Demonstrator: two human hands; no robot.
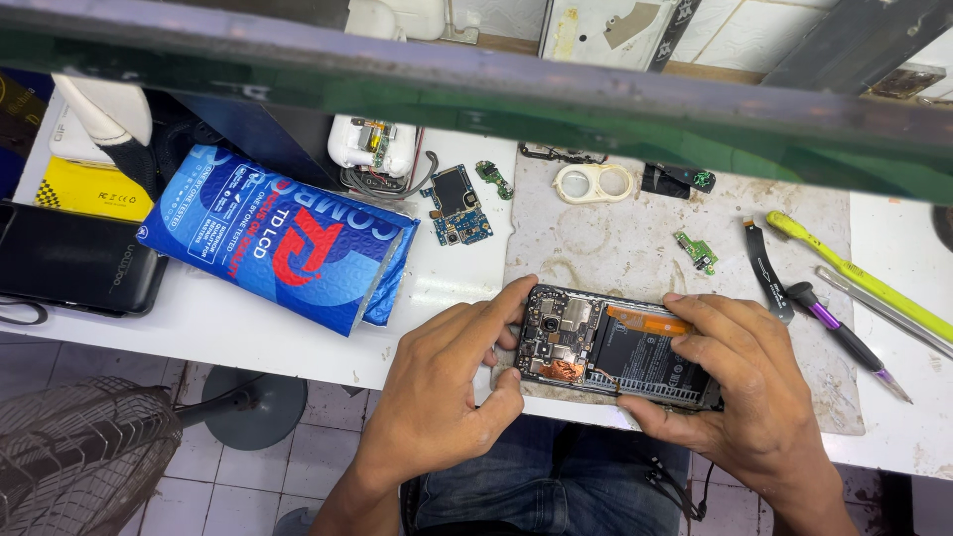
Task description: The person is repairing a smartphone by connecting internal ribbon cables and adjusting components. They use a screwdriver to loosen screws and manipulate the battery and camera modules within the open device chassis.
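Observation:
An opened smartphone [611,347] with its back cover off lies across the front edge of a stained grey work mat [615,238], showing a black battery, an orange flex strip and circuit boards. My left hand [442,397] grips the phone's camera end, fingers on top and thumb under the edge. My right hand [740,382] holds the other end, with fingers curled over the battery and the thumb at the near rim.
A blue padded parts bag [283,238] lies at left beside a black phone [74,260]. Loose circuit boards [457,203], a white camera ring [593,183], a yellow-green tool [859,278], a purple-tipped screwdriver [844,337] and a black spudger [766,268] lie around. A fan [84,457] stands on the floor.

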